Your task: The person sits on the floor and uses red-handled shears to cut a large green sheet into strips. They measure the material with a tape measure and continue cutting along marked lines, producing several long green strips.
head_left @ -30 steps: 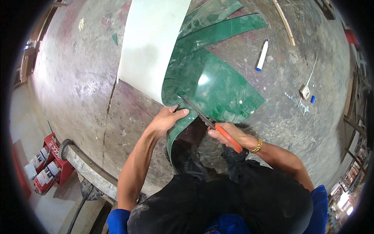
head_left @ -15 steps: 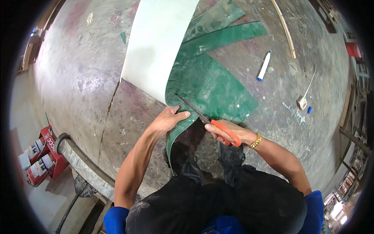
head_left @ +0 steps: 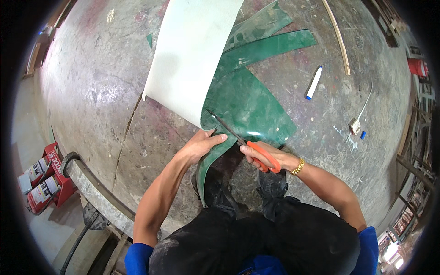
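A pair of scissors (head_left: 267, 158) with orange handles is gripped in my right hand (head_left: 256, 155). Its dark blades reach up and left into a green sheet (head_left: 256, 103). The sheet curls over to the left and shows a pale whitish underside (head_left: 183, 59). My left hand (head_left: 204, 144) pinches the sheet's near edge between thumb and fingers, just left of the blades. From that hand a narrow green strip (head_left: 205, 176) hangs down toward my feet. How far the blades are apart is hard to make out.
Green offcut strips (head_left: 275, 46) lie beyond the sheet. To the right are a white marker (head_left: 314, 82) with a blue end, a blue cap (head_left: 363, 135) and a thin wooden stick (head_left: 338, 34). A red rack (head_left: 62, 176) with white-labelled containers stands at the left, beside a curved edge.
The sheet's pale flap has shifted a little to the right in the picture. The scissors and both hands keep nearly the same place, still on the sheet.
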